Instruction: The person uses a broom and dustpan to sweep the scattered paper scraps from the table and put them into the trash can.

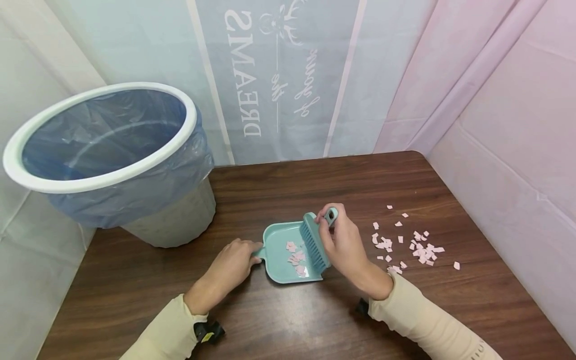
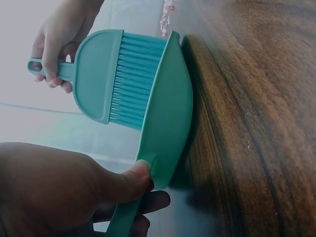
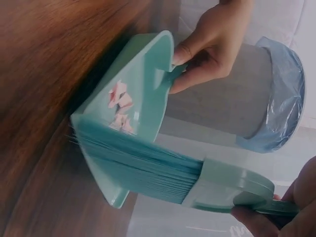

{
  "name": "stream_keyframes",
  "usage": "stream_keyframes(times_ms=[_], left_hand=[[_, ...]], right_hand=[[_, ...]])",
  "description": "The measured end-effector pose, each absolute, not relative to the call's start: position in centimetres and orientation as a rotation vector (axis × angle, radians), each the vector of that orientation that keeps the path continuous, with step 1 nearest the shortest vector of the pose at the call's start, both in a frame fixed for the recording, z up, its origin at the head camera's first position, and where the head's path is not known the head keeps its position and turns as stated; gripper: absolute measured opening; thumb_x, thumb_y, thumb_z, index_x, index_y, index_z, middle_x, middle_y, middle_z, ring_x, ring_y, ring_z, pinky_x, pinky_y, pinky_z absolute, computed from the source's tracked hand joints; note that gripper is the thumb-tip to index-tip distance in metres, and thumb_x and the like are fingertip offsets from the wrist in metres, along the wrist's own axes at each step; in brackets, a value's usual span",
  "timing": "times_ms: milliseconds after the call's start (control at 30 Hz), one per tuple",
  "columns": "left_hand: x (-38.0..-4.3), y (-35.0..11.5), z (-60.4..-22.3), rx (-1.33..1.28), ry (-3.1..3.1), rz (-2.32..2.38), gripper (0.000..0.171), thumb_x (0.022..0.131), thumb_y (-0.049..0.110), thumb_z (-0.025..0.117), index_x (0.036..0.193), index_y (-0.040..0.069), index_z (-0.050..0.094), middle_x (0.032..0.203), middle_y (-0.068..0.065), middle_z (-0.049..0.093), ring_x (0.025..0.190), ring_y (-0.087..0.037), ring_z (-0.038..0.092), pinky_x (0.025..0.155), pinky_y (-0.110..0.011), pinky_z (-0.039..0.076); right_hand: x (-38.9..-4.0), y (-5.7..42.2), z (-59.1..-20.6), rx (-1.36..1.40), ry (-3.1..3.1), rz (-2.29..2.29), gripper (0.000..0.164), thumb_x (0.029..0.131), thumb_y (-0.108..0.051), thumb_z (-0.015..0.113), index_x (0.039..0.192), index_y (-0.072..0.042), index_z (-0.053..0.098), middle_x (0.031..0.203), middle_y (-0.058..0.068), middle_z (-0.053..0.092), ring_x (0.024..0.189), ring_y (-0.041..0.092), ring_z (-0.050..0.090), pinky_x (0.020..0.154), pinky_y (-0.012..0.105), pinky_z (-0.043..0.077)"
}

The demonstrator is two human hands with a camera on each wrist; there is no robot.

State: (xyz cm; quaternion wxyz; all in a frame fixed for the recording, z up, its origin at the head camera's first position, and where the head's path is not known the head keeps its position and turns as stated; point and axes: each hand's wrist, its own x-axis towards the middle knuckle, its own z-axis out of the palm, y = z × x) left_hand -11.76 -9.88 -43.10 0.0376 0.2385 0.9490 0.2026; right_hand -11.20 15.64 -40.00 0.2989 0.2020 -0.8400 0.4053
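Observation:
My left hand (image 1: pixel 236 261) grips the short handle of a teal dustpan (image 1: pixel 275 270), thumb on top, as the left wrist view shows. Several pink paper scraps (image 1: pixel 296 257) lie inside the pan. In my right hand (image 1: pixel 348 245) is the handle of a small teal hand brush (image 1: pixel 315 237). Its bristles (image 3: pixel 143 160) reach over the pan's open front edge, beside the scraps, in the right wrist view. To the right of the brush, more pink scraps (image 1: pixel 425 254) are scattered on the brown wooden table (image 1: pixel 288 320).
A grey bin (image 1: pixel 189 220) with a white rim (image 1: pixel 191 117) and a blue plastic liner (image 1: pixel 180 175) stands at the table's left. Behind the table hangs a printed curtain (image 1: pixel 288 100), and pale fabric (image 1: pixel 508 150) borders the right side.

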Motion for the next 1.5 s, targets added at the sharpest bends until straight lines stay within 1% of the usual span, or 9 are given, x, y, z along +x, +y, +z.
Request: stream_keyframes(times_ms=[133,267,400,467,600,767,1033,1200,1500], left_hand=[[-11.7,-9.9,-43.1,0.725,2.906,0.618,0.032,0.090,0.008,0.077,0.120,0.001,0.073,0.112,-0.013,0.074,0.099,-0.030,0.068,0.089,-0.046,0.055],[-11.7,-9.9,-43.2,0.731,2.904,0.617,0.031,0.090,0.008,0.077,0.120,0.001,0.073,0.111,-0.013,0.074,0.100,-0.030,0.068,0.091,-0.047,0.055],[-11.7,-9.9,-43.1,0.736,2.904,0.619,0.031,0.090,0.008,0.077,0.119,0.002,0.073,0.110,-0.012,0.074,0.096,-0.028,0.067,0.086,-0.044,0.056],[-11.7,-9.9,-43.1,0.735,2.904,0.618,0.031,0.089,0.008,0.077,0.119,0.002,0.073,0.110,-0.012,0.074,0.095,-0.028,0.067,0.084,-0.043,0.056],[-11.7,-9.9,-43.1,0.737,2.903,0.625,0.031,0.089,0.008,0.077,0.119,0.002,0.073,0.110,-0.012,0.074,0.096,-0.029,0.068,0.086,-0.045,0.056],[-11.7,-9.9,-43.1,0.733,2.902,0.632,0.030,0.089,0.008,0.077,0.119,0.002,0.073,0.110,-0.012,0.074,0.095,-0.029,0.067,0.085,-0.045,0.056],[-11.7,-10.0,-43.1,0.730,2.903,0.652,0.030,0.089,0.007,0.077,0.118,0.002,0.073,0.111,-0.012,0.074,0.096,-0.028,0.067,0.086,-0.045,0.055],[-11.7,-10.1,-43.3,0.724,2.903,0.667,0.032,0.089,0.007,0.077,0.120,0.001,0.073,0.112,-0.012,0.074,0.098,-0.029,0.067,0.087,-0.045,0.055],[-11.7,-10.2,-43.3,0.740,2.904,0.704,0.028,0.089,0.008,0.076,0.117,0.004,0.074,0.112,-0.010,0.074,0.101,-0.027,0.069,0.090,-0.045,0.054]], right_hand=[[-11.2,15.8,-40.0,0.513,-2.263,0.989,0.018,0.093,0.010,0.060,0.106,0.001,0.051,0.089,0.008,0.066,0.065,0.010,0.054,0.057,0.012,0.041],[-11.2,16.0,-39.9,0.501,-2.250,0.997,0.018,0.093,0.010,0.060,0.105,0.001,0.051,0.089,0.008,0.066,0.068,0.011,0.058,0.058,0.013,0.043],[-11.3,16.2,-40.0,0.523,-2.193,1.132,0.019,0.092,0.014,0.058,0.105,0.003,0.051,0.090,0.010,0.067,0.077,0.016,0.065,0.060,0.014,0.047],[-11.3,16.2,-40.1,0.551,-2.173,1.212,0.018,0.093,0.015,0.057,0.105,0.003,0.051,0.090,0.010,0.068,0.078,0.019,0.067,0.059,0.015,0.048],[-11.4,16.3,-40.0,0.568,-2.141,1.298,0.016,0.094,0.016,0.055,0.104,0.003,0.051,0.090,0.011,0.068,0.079,0.023,0.068,0.057,0.016,0.050],[-11.5,16.6,-39.3,0.526,-2.089,1.297,0.013,0.096,0.014,0.054,0.104,0.004,0.052,0.091,0.011,0.069,0.083,0.024,0.069,0.059,0.015,0.049],[-11.6,17.8,-38.6,0.489,-2.093,1.257,0.011,0.097,0.013,0.053,0.105,0.006,0.052,0.092,0.012,0.069,0.084,0.024,0.069,0.055,0.015,0.044],[-11.2,18.9,-38.9,0.438,-2.129,1.216,0.011,0.097,0.013,0.054,0.106,0.007,0.052,0.093,0.012,0.068,0.086,0.021,0.069,0.054,0.015,0.043],[-9.4,21.1,-40.0,0.323,-2.184,1.157,0.012,0.096,0.013,0.054,0.106,0.006,0.053,0.092,0.011,0.069,0.088,0.001,0.066,0.054,0.013,0.044]])
